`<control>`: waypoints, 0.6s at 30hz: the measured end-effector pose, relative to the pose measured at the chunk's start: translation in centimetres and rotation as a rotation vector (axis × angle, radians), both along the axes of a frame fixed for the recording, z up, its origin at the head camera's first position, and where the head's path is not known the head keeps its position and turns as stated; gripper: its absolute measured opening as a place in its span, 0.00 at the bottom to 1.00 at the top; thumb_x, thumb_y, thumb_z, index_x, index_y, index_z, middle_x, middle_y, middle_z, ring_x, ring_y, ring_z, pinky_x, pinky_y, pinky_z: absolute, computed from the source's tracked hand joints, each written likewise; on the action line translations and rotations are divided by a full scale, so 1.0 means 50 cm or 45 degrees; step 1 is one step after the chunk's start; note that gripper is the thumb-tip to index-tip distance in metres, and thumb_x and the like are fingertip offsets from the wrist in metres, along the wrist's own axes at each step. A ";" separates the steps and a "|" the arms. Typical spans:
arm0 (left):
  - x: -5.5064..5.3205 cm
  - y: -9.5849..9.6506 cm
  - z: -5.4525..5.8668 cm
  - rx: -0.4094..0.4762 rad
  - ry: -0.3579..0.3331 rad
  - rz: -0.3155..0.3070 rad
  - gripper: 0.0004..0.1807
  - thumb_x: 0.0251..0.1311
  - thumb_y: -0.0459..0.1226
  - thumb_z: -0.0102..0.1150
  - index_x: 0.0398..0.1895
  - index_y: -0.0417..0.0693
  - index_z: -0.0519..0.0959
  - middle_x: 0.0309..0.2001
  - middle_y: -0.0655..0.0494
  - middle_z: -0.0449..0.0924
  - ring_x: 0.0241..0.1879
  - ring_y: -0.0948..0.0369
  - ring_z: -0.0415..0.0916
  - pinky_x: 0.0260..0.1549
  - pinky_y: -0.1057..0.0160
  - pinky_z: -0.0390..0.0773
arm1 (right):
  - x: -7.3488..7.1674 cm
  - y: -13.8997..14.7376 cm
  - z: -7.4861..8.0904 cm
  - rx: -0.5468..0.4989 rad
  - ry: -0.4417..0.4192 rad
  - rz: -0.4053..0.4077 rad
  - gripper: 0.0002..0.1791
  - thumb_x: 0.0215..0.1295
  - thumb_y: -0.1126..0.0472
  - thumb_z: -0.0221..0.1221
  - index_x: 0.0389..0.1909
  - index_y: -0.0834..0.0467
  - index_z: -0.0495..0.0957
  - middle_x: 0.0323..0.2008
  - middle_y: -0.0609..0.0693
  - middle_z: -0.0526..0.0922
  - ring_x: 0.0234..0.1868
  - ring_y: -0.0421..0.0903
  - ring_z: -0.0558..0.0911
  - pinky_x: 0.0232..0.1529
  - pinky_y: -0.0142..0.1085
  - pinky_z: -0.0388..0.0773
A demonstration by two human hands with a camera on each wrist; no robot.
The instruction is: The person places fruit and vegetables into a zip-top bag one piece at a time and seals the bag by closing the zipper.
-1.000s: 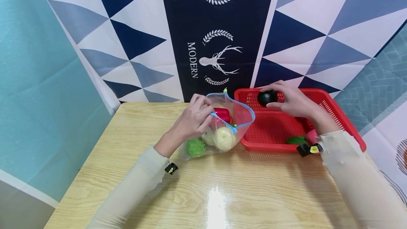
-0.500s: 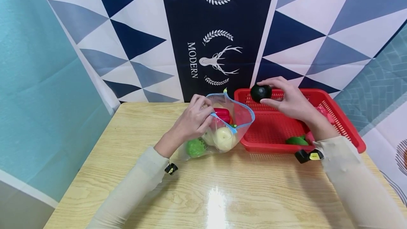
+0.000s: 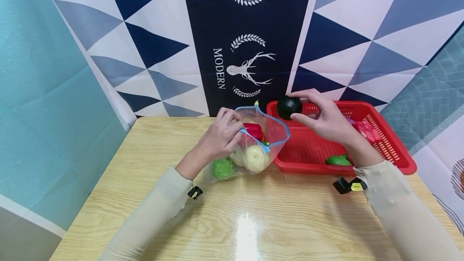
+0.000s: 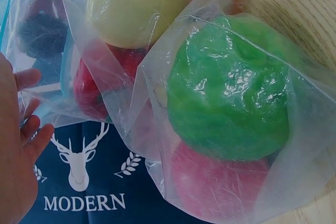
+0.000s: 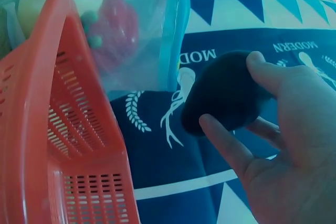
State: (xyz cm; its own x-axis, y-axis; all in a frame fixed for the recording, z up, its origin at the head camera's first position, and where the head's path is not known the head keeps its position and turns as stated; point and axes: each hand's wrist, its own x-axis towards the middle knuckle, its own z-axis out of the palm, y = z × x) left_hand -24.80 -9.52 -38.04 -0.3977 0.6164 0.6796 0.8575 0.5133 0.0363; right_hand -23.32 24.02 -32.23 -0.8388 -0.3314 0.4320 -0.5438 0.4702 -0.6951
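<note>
My left hand [image 3: 222, 132] pinches the blue-edged rim of a clear zip bag [image 3: 277, 130], whose mouth gapes. Through its plastic show a red bell pepper [image 3: 253, 131], a pale round fruit [image 3: 255, 158] and a green ball-like one [image 3: 223, 168]. In the left wrist view a pink round thing [image 4: 218, 182] lies under the green one. My right hand [image 3: 326, 118] holds a dark avocado [image 3: 288, 107] between thumb and fingers, above the basket's far left corner and to the right of the bag's mouth. The right wrist view shows the avocado [image 5: 226, 93] at the fingertips.
A red slotted basket [image 3: 308, 168] stands right of the bag, close against it. Inside are a green fruit [image 3: 338, 160] and a pinkish-red lumpy thing [image 3: 367, 131], partly behind my right wrist. A patterned cloth [image 3: 253, 23] hangs behind the wooden table [image 3: 282, 216].
My right hand has carried the avocado leftward over the basket, nearer to the bag's mouth. More of the basket's contents now show. The left hand and the bag have stayed put.
</note>
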 end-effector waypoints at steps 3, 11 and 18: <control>-0.001 0.000 -0.001 -0.001 0.008 -0.004 0.11 0.74 0.33 0.52 0.33 0.43 0.82 0.48 0.42 0.82 0.55 0.44 0.76 0.62 0.47 0.78 | 0.004 -0.005 0.003 -0.014 0.001 0.041 0.32 0.71 0.74 0.70 0.75 0.58 0.79 0.64 0.42 0.80 0.58 0.31 0.83 0.45 0.20 0.87; 0.000 -0.001 -0.001 -0.004 0.015 -0.003 0.11 0.74 0.33 0.52 0.34 0.43 0.82 0.48 0.42 0.83 0.55 0.45 0.76 0.63 0.46 0.78 | 0.014 -0.021 0.003 0.084 -0.002 0.204 0.32 0.71 0.72 0.71 0.74 0.54 0.81 0.60 0.40 0.81 0.59 0.33 0.83 0.45 0.29 0.91; -0.001 -0.002 -0.002 -0.006 0.013 -0.007 0.11 0.74 0.33 0.52 0.34 0.43 0.82 0.48 0.42 0.83 0.54 0.45 0.77 0.63 0.45 0.77 | 0.011 -0.026 -0.006 0.215 -0.022 0.283 0.31 0.70 0.68 0.74 0.73 0.51 0.84 0.65 0.54 0.84 0.59 0.34 0.83 0.48 0.29 0.91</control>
State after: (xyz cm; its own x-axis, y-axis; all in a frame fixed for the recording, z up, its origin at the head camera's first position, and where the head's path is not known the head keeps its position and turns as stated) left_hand -24.83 -9.64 -38.12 -0.3873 0.6217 0.6808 0.8605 0.5089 0.0247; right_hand -22.76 22.73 -32.54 -0.7443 -0.5739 0.3415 -0.6352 0.4507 -0.6272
